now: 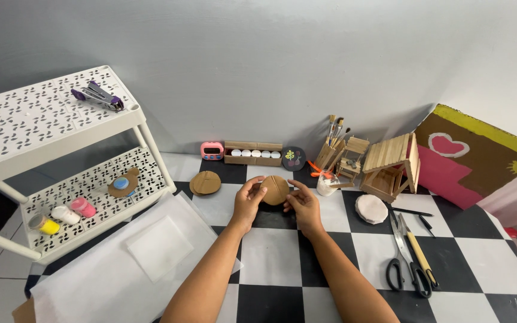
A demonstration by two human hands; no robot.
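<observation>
Both hands, left hand [248, 200] and right hand [302, 203], pinch a brown cardboard disc [275, 190] by opposite rims above mid-worktop [270, 251]. Likely light, stiff but creasable (centre fold line shows); edge hold suits it.

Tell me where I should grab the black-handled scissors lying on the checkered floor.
Take the scissors by the black finger loops, coming from the near side. They lie flat with the loops toward the person and the blades pointing away toward the stick house, so that end is safest; a knife lies beside them.
</observation>
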